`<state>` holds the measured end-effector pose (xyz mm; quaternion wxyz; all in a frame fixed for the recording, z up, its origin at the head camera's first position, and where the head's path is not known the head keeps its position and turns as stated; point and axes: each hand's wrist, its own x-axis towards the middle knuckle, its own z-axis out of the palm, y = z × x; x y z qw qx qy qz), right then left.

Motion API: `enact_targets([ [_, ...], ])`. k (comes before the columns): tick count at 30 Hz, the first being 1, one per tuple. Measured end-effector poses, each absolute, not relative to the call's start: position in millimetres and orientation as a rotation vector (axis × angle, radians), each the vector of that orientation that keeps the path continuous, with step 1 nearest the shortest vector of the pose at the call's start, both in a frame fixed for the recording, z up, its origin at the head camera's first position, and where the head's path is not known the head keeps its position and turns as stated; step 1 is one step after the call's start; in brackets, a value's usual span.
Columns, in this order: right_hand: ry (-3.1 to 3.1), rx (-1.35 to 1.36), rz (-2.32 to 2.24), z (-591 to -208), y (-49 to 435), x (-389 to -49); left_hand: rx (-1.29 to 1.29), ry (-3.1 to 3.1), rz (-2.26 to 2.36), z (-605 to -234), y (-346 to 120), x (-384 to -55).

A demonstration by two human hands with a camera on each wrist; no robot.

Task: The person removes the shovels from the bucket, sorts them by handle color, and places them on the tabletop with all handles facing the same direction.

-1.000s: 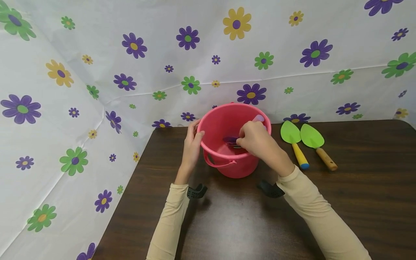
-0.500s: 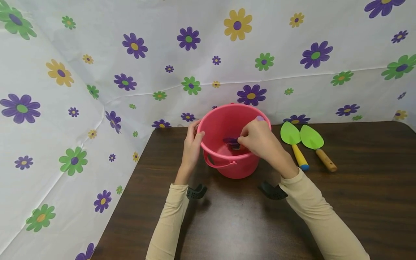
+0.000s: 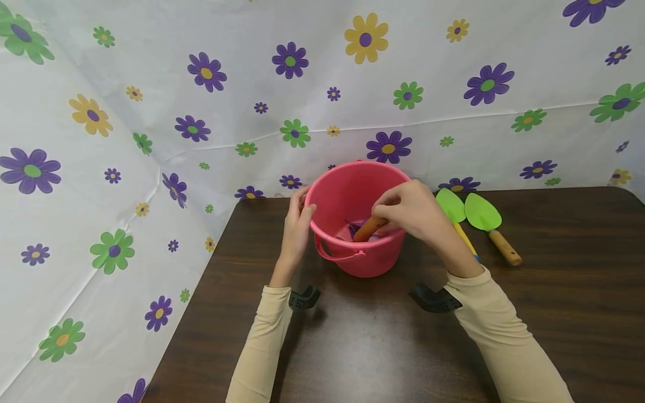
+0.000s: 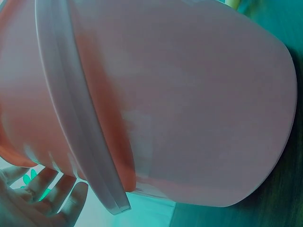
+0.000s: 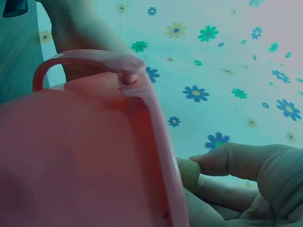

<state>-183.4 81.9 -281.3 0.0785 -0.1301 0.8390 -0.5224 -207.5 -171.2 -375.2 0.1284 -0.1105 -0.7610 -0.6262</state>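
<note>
Gripping the pink bucket [image 3: 365,263] at nine o'clock was the left hand [image 3: 297,226]; the right hand [image 3: 414,210] pinched a brown handle [image 3: 368,230] inside.

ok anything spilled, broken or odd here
Nothing stands out. The pink bucket stands upright, the left hand holding its rim; the right hand holds a brown handle at its opening. Two green-bladed trowels lie on the table. No spill or damage shows. The bucket's inside is partly hidden.
</note>
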Motion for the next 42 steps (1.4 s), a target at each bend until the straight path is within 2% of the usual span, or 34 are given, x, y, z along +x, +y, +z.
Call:
enact_targets([
  [25, 2.363, -0.168, -2.217, -295.0, 128.2, -171.3, -0.316, -2.216, -1.812, -375.8, -172.5, -208.6],
  [32, 2.072, -0.118, -2.613, -296.0, 146.8, -164.9, -0.32, -2.217, -1.815, -374.5, -171.4, -209.1],
  [42, 1.892, -0.104, -2.869, -297.5, 165.8, -161.0, -0.306, -2.21, -1.83, -375.5, -171.2, -209.3],
])
